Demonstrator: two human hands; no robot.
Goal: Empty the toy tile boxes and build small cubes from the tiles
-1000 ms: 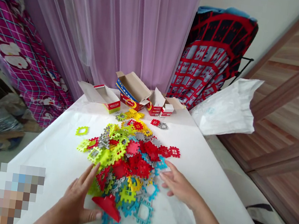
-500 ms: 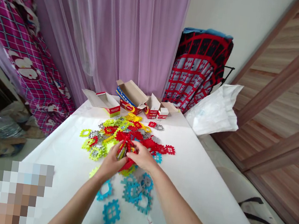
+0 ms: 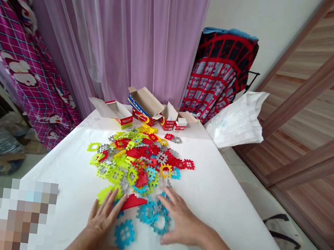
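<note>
On white desk point(image 3: 230, 205): heap of interlocking plastic tiles point(image 3: 138, 158), loose, none seen joined; open boxes point(image 3: 145, 106) behind. Left hand point(image 3: 103, 220) flat beside red wedge point(image 3: 133, 202), fingers spread, holding nothing. Right hand point(image 3: 178, 219) flat on blue tiles point(image 3: 151, 214), fingers spread likewise.

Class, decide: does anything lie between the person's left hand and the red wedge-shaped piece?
Nothing visible does. The left hand lies flat, fingertips right beside the red wedge-shaped piece, no other piece between them.
</note>
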